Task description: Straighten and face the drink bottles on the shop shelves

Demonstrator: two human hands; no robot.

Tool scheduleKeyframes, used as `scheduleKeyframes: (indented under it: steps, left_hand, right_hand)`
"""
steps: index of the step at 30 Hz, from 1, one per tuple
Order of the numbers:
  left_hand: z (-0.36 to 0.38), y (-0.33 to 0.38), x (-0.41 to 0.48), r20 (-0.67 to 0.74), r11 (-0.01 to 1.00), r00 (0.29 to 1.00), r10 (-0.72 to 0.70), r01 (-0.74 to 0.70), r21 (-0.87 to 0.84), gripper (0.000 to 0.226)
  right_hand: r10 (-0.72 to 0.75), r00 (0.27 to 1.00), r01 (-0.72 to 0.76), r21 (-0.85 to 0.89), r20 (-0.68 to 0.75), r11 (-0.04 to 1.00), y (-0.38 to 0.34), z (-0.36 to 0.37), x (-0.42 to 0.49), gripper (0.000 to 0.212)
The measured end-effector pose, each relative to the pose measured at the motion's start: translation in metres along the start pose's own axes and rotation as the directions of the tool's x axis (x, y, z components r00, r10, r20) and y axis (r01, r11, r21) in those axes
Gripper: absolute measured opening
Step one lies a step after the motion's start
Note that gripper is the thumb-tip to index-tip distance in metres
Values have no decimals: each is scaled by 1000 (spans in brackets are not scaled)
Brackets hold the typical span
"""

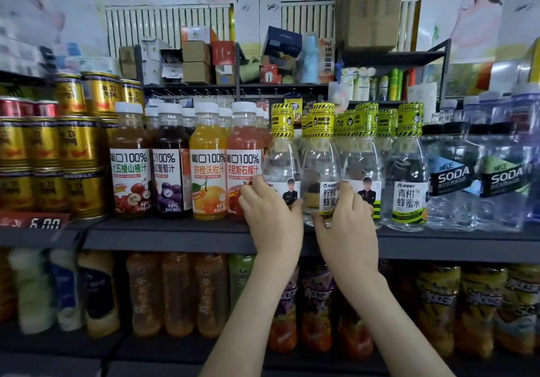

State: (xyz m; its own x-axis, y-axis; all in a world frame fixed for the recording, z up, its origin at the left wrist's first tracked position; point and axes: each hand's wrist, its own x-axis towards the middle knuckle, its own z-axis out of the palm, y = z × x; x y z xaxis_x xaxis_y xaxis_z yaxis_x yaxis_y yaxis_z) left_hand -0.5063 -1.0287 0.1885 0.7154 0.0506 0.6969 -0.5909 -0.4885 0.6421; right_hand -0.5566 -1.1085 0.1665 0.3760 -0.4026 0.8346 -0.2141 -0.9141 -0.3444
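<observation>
Along the front edge of the middle shelf (175, 239) stand four juice bottles (207, 172) with white caps, four clear bottles (406, 172) with yellow caps, and two soda bottles (453, 178). More stand behind, too hidden to count. Two hands show: left hand (271, 210), right hand (347, 224).

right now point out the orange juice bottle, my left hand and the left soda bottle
orange juice bottle (208, 143): head view, liquid above label
left hand (271, 210): head view, back of hand
left soda bottle (451, 173): head view, label
</observation>
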Motion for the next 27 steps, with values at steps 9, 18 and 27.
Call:
scheduleKeyframes:
  steps: [9, 18, 27]
  left_hand:
    - [-38, -32, -5, -121, 959, 951, 284, -283, 26, 44]
    - [5, -10, -39, 53, 856, 859, 510, -512, 70, 57]
    - [14, 12, -11, -18, 833, 844, 537, -526, 170, 59]
  right_hand:
    - [-64, 982, 66, 4, -180, 998, -1, 5, -9, 63]
    - [104, 979, -105, 7, -174, 994, 40, -14, -13, 61]
    - [62, 988, -76, -93, -145, 993, 42, -18, 13, 86]
